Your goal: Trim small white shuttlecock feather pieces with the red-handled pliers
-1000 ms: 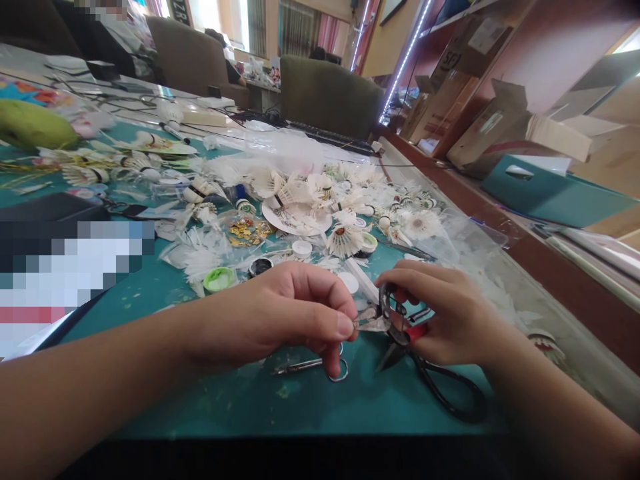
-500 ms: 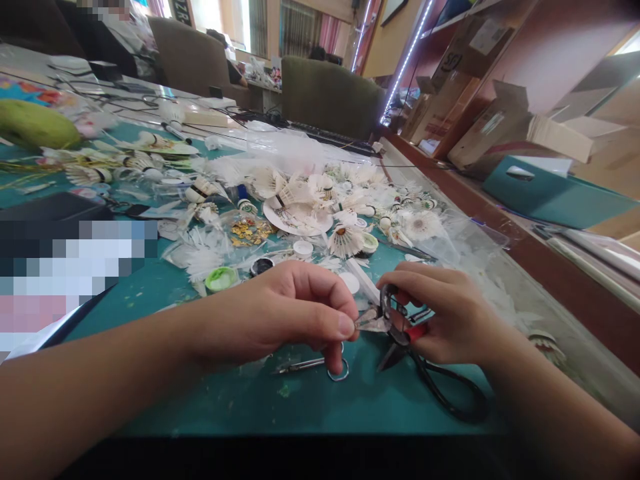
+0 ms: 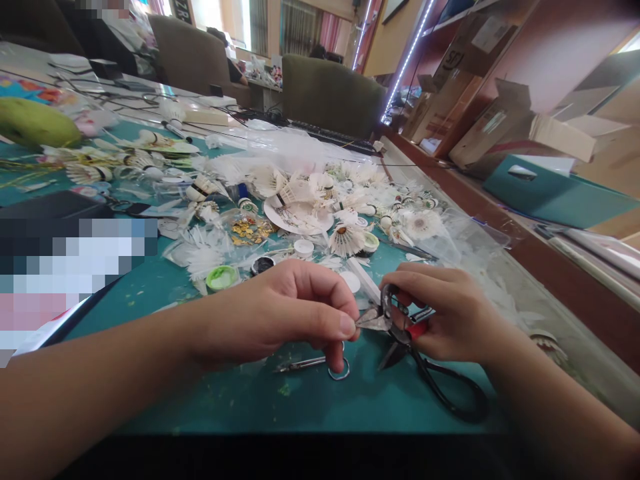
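Note:
Near the front of the green mat [image 3: 240, 407], my left hand [image 3: 305, 307] pinches thumb to forefinger. What it holds, if anything, is too small to make out. Silvery jaws touch those fingertips; they belong to a pair of pliers [image 3: 387, 310] with red on the grip. My right hand [image 3: 445, 313] is closed around these pliers. Below it lie black scissors [image 3: 463, 407], blades pointing left and partly covered by the hand. Small metal scissors [image 3: 305, 365] rest under my left fingers, one ring handle showing.
Behind my hands spread several shuttlecocks [image 3: 345, 239], loose white feathers [image 3: 205, 250], gold flakes [image 3: 250, 230], a green paint pot [image 3: 221, 278] and a black pot [image 3: 263, 265]. A green fruit [image 3: 37, 123] sits far left. Cardboard boxes [image 3: 493, 127] and a teal folder [image 3: 560, 193] stand right.

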Demonstrator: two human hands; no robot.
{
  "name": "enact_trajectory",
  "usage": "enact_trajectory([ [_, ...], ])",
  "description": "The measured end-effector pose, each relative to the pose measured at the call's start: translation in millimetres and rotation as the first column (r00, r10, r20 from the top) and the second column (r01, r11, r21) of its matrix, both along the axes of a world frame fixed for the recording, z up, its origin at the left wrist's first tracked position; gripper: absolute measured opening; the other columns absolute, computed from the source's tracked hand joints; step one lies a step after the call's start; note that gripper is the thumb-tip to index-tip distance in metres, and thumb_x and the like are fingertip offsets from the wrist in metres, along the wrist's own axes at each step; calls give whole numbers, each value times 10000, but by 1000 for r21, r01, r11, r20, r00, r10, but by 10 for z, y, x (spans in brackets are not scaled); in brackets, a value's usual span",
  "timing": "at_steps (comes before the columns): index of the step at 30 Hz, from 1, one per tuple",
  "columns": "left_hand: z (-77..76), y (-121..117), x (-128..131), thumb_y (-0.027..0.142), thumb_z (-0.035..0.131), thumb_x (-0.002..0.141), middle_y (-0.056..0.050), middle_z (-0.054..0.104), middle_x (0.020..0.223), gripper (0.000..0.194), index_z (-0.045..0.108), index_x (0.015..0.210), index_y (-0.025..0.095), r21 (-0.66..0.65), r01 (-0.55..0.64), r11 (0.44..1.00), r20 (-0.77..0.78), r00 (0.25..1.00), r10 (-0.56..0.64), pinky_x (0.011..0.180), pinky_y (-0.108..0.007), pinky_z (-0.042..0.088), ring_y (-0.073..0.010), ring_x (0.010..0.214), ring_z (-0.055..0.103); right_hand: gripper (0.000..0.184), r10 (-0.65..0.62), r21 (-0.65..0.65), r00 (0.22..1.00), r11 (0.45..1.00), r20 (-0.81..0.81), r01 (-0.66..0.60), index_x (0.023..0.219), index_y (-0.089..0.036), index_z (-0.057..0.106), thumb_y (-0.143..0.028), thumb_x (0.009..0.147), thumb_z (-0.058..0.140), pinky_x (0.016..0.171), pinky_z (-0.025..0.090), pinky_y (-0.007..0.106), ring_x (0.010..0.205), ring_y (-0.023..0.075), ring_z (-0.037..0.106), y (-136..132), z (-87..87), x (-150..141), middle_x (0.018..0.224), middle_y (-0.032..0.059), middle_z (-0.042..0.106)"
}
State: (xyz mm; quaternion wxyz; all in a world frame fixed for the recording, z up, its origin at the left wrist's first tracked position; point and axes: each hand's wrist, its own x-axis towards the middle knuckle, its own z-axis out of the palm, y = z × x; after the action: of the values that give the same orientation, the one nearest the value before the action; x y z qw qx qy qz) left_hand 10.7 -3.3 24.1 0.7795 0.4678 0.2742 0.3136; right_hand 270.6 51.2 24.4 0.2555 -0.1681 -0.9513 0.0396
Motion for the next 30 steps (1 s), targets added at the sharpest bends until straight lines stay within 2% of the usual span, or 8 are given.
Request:
enact_trajectory([
  [8, -11, 12, 2, 155, 768, 833, 25, 709, 670, 109, 691, 755, 149, -13, 13, 1000, 14, 1000, -13, 578, -98, 486, -66, 641, 698, 218, -11, -32, 1000, 999, 0, 11, 994, -184, 628, -65, 816, 594, 547, 391, 237, 609, 110, 476, -4, 23, 14, 721, -26, 538],
  [15, -24, 2, 8, 181, 779, 832, 27, 707, 676, 101, 707, 764, 160, -3, 21, 1000, -1, 1000, -21, 595, -112, 487, -70, 647, 703, 161, 12, -9, 999, 1000, 33, -11, 1045, -157, 639, -148, 900, 569, 547, 394, 231, 606, 103, 474, 10, 43, 21, 727, -19, 555],
  [22, 8, -11, 14, 213, 777, 841, 23, 721, 665, 120, 697, 763, 170, 10, 37, 999, -56, 998, -36, 589, -122, 473, -65, 603, 675, 156, 40, -12, 998, 999, 47, -39, 1060, -166, 625, -181, 920, 558, 541, 401, 232, 598, 108, 483, 24, 55, 30, 732, -13, 573],
  [30, 31, -15, 6, 209, 778, 852, 17, 728, 682, 121, 694, 778, 165, 4, 50, 999, -77, 996, -50, 607, -123, 476, -71, 640, 690, 161, 43, -22, 999, 999, 26, -42, 1062, -176, 625, -154, 910, 577, 537, 399, 235, 590, 110, 488, 13, 47, 36, 731, -9, 586],
])
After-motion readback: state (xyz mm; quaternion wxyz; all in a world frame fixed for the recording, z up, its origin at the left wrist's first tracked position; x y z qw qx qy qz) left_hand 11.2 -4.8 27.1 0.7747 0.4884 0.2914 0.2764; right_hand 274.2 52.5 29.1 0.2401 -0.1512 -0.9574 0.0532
